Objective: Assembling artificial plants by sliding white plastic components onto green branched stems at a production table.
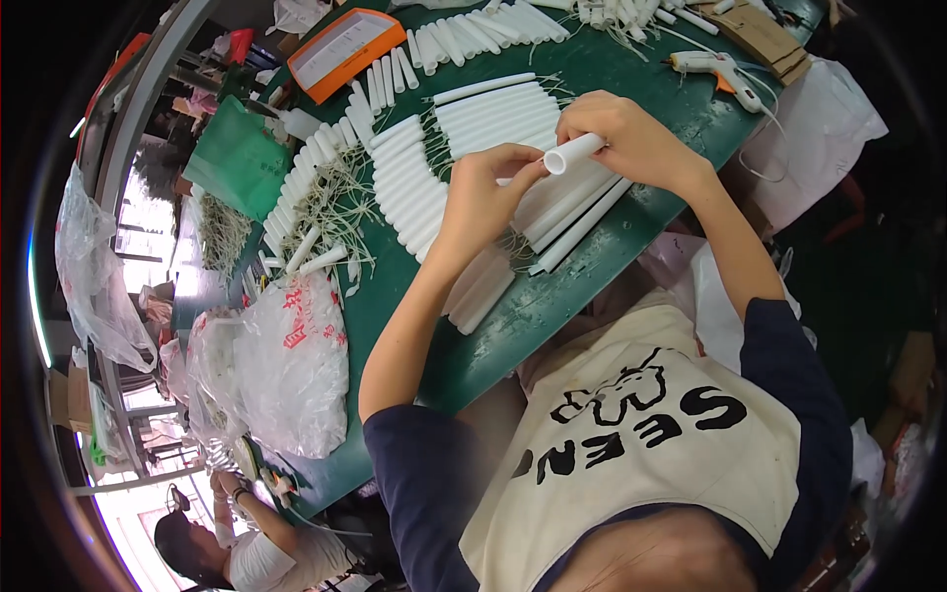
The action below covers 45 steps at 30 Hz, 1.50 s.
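Note:
Between my hands a short white hollow tube (580,150) is held tilted, its open round end facing me. My left hand (483,192) pinches near that open end with thumb and fingertips. At the far end my right hand (623,136) is closed round the tube; some of its fingers are hidden. Below and behind my hands lie rows of similar white tubes (498,116), side by side, with thin pale strings or wires at their ends. Another row of tubes (404,183) runs to the left, and longer white tubes (582,225) lie near the table edge.
On the green table (582,296) are an orange-rimmed box (345,49), a green bag (242,158), tangled strings (330,202) and a clear plastic bag (296,365). A white glue gun (720,74) with a cord lies at the right. Another person (266,538) sits lower left.

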Available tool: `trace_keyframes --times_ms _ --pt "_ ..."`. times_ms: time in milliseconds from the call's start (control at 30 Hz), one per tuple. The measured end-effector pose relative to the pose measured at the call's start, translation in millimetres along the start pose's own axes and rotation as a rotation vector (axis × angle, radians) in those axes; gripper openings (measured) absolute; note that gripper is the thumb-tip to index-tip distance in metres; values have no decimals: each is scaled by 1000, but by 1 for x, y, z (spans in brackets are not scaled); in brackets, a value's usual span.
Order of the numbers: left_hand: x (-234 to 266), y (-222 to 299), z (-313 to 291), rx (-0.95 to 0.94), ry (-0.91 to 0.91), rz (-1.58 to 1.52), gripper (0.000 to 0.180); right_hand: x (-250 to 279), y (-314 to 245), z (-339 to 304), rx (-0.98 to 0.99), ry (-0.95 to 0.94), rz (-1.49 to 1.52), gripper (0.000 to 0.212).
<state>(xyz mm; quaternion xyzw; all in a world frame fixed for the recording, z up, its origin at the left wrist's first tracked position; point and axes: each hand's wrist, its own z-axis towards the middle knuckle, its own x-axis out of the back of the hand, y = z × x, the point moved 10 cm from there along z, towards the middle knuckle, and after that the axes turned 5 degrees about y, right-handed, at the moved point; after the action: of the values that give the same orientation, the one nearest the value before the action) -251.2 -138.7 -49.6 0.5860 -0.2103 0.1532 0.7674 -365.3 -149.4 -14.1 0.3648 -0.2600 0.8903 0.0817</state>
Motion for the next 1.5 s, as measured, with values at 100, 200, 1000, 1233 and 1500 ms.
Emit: trace_keyframes --times_ms 100,200,1000,1233,1500 --pt "-2 -4 4 -7 -7 -7 19 16 1 -6 17 135 -26 15" --pt "17 -19 5 15 122 -83 20 42 17 -14 -81 251 -96 14" --pt "36 -13 -3 16 74 -29 18 32 67 -24 -175 105 -256 17" --pt "36 -9 -4 -12 63 30 18 31 58 -20 -125 57 -299 17" --pt "38 -16 2 26 90 160 21 31 13 -14 54 108 -287 25"
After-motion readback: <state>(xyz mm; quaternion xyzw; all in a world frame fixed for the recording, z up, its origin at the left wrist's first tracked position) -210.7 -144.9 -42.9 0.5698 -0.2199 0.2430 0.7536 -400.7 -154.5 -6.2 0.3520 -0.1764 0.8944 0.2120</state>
